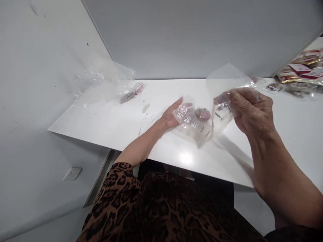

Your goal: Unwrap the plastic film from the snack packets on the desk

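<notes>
A clear plastic bag (199,129) stretches between my two hands over the white table. My left hand (174,114) has its thumb raised and its fingers behind or inside the bag's left side, holding it there; the film makes it hard to tell which. Raised higher, my right hand (252,107) pinches the bag's right edge between thumb and fingers. A small wrapped packet (202,114), pinkish and dark, shows between the hands; whether it lies in the bag or behind it I cannot tell.
On the white table (101,124), another packet (132,93) lies left, beside loose clear plastic (101,84) against the wall. Several small packets (275,87) lie at the back right, near a pile of red and gold packages (300,69). A grey panel (189,40) stands behind.
</notes>
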Available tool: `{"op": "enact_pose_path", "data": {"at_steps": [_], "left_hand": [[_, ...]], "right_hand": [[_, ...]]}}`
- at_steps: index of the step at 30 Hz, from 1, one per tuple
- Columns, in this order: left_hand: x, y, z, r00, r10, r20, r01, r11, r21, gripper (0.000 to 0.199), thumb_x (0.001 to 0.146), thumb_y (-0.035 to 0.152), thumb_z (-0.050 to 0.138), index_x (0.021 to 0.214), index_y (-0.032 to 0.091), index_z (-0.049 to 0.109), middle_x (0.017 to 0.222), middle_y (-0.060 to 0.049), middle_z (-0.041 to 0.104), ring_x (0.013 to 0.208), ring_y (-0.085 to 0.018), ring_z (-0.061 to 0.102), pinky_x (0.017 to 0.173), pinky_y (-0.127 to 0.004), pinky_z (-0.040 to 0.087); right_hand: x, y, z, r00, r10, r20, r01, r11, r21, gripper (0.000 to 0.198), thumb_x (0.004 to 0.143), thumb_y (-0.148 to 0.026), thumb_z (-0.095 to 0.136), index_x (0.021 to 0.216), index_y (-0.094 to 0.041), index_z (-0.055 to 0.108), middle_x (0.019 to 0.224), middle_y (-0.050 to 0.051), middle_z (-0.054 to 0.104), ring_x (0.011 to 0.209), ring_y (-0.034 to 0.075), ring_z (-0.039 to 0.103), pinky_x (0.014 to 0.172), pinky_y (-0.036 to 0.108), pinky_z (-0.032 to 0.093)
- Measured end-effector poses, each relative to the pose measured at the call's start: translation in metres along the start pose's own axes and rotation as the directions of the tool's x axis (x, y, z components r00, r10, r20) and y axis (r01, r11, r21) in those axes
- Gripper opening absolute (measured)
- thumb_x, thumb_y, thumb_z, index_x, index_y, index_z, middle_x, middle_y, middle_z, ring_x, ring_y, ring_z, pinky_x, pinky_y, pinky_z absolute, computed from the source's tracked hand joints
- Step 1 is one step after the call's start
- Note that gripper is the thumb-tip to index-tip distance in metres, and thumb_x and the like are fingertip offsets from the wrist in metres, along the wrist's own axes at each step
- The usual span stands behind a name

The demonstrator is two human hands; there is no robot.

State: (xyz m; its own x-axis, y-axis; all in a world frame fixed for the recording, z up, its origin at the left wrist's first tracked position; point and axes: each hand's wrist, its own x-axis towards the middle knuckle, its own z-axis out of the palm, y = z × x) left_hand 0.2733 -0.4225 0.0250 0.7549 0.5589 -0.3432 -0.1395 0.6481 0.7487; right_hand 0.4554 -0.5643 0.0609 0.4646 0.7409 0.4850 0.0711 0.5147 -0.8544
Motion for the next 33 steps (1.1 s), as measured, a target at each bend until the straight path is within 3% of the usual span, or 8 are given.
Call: {"op": "enact_pose_path", "data": {"at_steps": [4,8,12,14,16,19,22,33], "left_hand": [[0.003,0.006,-0.012,0.993,0.060,-0.102,-0.035,0.973,0.228,0.019,0.082,0.005,0.076,0.085,0.016,0.061,0.085,-0.005,0.071,0.087,-0.015,0.072,0.092,-0.035,0.059],[-0.002,0.016,-0.018,0.943,0.201,-0.263,-0.006,0.804,0.595,0.035,0.075,-0.001,0.072,0.099,0.020,0.057,0.070,0.003,0.060,0.070,-0.015,0.067,0.081,-0.033,0.056],[-0.008,0.020,-0.020,0.933,0.255,-0.254,0.020,0.669,0.743,0.057,0.072,0.003,0.071,0.123,0.024,0.054,0.075,0.004,0.061,0.068,-0.017,0.066,0.081,-0.034,0.056],[-0.010,0.019,-0.019,0.938,0.254,-0.237,0.030,0.621,0.784,0.061,0.072,0.004,0.067,0.129,0.023,0.052,0.074,0.004,0.059,0.064,-0.018,0.063,0.078,-0.035,0.056],[-0.012,0.018,-0.017,0.947,0.248,-0.203,0.019,0.590,0.807,0.064,0.072,0.004,0.064,0.132,0.021,0.050,0.072,0.004,0.057,0.061,-0.017,0.061,0.075,-0.035,0.055],[-0.014,0.016,-0.014,0.960,0.240,-0.145,-0.024,0.585,0.811,0.066,0.070,0.004,0.062,0.133,0.020,0.050,0.070,0.005,0.055,0.061,-0.016,0.059,0.074,-0.033,0.055],[-0.013,0.013,-0.016,0.964,0.244,-0.109,-0.054,0.579,0.814,0.066,0.069,0.004,0.061,0.133,0.021,0.052,0.070,0.005,0.056,0.061,-0.015,0.058,0.075,-0.032,0.053],[0.006,0.001,-0.030,0.945,0.309,-0.109,-0.114,0.622,0.775,0.060,0.066,0.005,0.064,0.122,0.026,0.060,0.067,0.007,0.058,0.062,-0.014,0.056,0.068,-0.024,0.046]], "right_hand": [[0.013,-0.002,-0.020,0.991,0.009,-0.133,-0.012,1.000,-0.023,0.029,0.069,-0.045,0.096,0.084,-0.023,0.083,0.081,0.005,0.075,0.069,0.018,0.064,0.080,0.045,0.057],[0.027,0.003,-0.066,0.943,0.165,-0.290,-0.231,0.950,-0.212,0.028,0.064,-0.036,0.096,0.072,-0.020,0.076,0.072,0.006,0.067,0.068,0.019,0.061,0.075,0.048,0.052],[0.031,0.007,-0.099,0.890,0.043,-0.453,-0.413,0.494,-0.765,0.038,0.076,-0.031,0.087,0.109,-0.016,0.076,0.121,0.023,0.071,0.114,0.040,0.063,0.096,0.067,0.044],[0.030,0.009,-0.094,0.894,-0.235,-0.381,-0.323,0.251,-0.912,0.070,0.078,-0.029,0.086,0.141,-0.011,0.061,0.155,0.029,0.049,0.144,0.048,0.042,0.114,0.073,0.028],[0.025,0.014,-0.075,0.919,-0.353,-0.178,-0.118,0.185,-0.976,0.073,0.088,-0.031,0.076,0.152,-0.009,0.049,0.164,0.028,0.039,0.153,0.045,0.031,0.123,0.072,0.017],[0.010,0.035,-0.034,0.984,-0.149,0.098,0.143,0.331,-0.933,0.048,0.104,-0.040,0.048,0.143,-0.013,0.058,0.147,0.023,0.057,0.142,0.041,0.045,0.121,0.069,0.029],[-0.002,0.065,-0.003,0.971,0.179,0.159,0.059,0.464,-0.884,0.059,0.100,-0.052,0.050,0.145,-0.014,0.057,0.139,0.024,0.062,0.131,0.045,0.052,0.109,0.070,0.042],[0.005,0.095,-0.013,0.913,0.388,-0.125,-0.388,0.729,-0.564,0.047,0.066,-0.054,0.088,0.096,-0.024,0.070,0.086,0.006,0.067,0.083,0.026,0.065,0.083,0.047,0.058]]}}
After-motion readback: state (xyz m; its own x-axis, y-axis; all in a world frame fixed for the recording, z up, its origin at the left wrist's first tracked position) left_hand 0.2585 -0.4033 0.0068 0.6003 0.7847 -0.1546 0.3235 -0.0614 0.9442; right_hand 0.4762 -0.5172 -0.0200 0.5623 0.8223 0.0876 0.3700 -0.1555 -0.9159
